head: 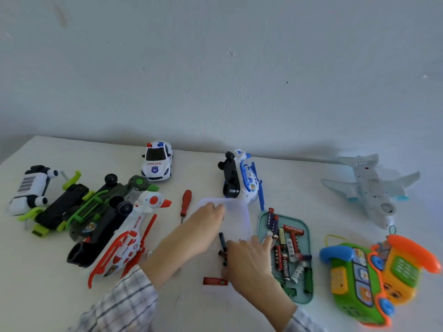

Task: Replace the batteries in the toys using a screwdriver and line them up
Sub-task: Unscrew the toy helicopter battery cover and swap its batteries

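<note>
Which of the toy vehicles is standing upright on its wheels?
The white police car at the back. The helicopters lie tipped over, undersides showing.

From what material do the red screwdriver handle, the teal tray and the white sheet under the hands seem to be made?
Screwdriver handle: probably hard plastic, glossy, since a light streak runs along its red surface.
Tray: likely moulded plastic, matte teal, with a rounded raised rim.
Sheet: seemingly thin translucent plastic or film; the table shows faintly through it. The left hand holds its edge.
</note>
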Action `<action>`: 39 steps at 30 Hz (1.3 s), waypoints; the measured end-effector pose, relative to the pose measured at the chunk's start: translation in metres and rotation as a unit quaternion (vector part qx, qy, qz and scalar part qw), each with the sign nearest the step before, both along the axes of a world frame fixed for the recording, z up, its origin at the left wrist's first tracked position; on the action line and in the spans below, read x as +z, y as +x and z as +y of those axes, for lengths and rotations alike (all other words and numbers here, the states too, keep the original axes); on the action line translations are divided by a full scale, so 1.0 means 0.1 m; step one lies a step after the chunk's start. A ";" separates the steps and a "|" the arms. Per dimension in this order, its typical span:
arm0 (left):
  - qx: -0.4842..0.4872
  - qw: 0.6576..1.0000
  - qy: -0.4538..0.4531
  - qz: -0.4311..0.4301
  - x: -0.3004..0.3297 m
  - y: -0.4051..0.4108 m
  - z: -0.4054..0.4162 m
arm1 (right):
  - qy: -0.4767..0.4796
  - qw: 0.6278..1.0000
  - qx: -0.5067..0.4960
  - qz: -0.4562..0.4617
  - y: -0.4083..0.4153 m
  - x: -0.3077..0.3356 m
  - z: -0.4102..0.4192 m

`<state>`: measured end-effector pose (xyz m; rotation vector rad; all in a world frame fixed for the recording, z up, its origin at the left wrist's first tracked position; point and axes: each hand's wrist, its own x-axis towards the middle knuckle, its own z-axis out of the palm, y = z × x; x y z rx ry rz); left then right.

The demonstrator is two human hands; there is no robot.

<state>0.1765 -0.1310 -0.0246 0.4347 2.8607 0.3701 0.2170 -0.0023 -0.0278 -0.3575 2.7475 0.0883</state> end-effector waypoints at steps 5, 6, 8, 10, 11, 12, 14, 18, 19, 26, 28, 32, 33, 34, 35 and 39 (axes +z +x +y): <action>0.036 0.990 0.126 0.053 0.27 0.02 0.02 | 0.122 0.986 0.110 -0.020 0.04 0.12 -0.05; 0.040 0.988 0.136 0.066 0.31 0.03 0.03 | 0.136 0.983 0.118 -0.023 0.04 0.14 -0.06; 0.051 0.982 0.158 0.089 0.33 0.06 0.03 | 0.148 0.981 0.120 -0.020 0.03 0.13 -0.07; 0.062 0.976 0.181 0.100 0.34 0.09 0.03 | 0.126 0.987 0.096 -0.018 0.04 0.09 -0.06; 0.067 0.973 0.192 0.105 0.35 0.11 0.04 | 0.086 0.994 0.067 -0.015 0.04 0.07 -0.04; 0.070 0.971 0.203 0.109 0.36 0.14 0.05 | 0.027 0.999 0.026 -0.010 0.05 0.05 -0.02; 0.080 0.960 0.236 0.128 0.38 0.20 0.07 | -0.116 0.991 -0.053 0.030 0.07 0.06 0.03; 0.123 0.914 0.355 0.155 0.42 0.33 0.16 | -0.290 0.936 -0.155 0.123 0.08 0.18 0.30; 0.129 0.906 0.377 0.146 0.43 0.36 0.20 | -0.315 0.925 -0.169 0.130 0.06 0.21 0.42; -0.037 0.980 0.193 -0.031 0.16 0.31 0.81 | -0.253 0.945 -0.196 0.063 -0.53 0.07 1.33; -0.095 0.992 0.074 -0.045 0.07 0.24 1.00 | -0.159 0.973 -0.153 0.063 -0.61 0.00 1.40; -0.134 0.987 -0.061 -0.071 -0.06 0.12 1.18 | -0.077 0.993 -0.074 0.046 -0.63 -0.05 1.36; -0.134 0.987 -0.065 -0.065 -0.07 0.11 1.19 | -0.082 0.994 -0.063 0.044 -0.64 -0.07 1.34; -0.134 0.988 -0.061 -0.055 -0.09 0.10 1.20 | -0.088 0.994 -0.055 0.045 -0.64 -0.10 1.35; -0.134 0.989 -0.053 -0.043 -0.10 0.10 1.20 | -0.094 0.993 -0.050 0.045 -0.65 -0.12 1.35; -0.131 0.991 -0.014 -0.007 -0.10 0.17 1.15 | -0.142 0.988 -0.035 0.056 -0.68 -0.17 1.40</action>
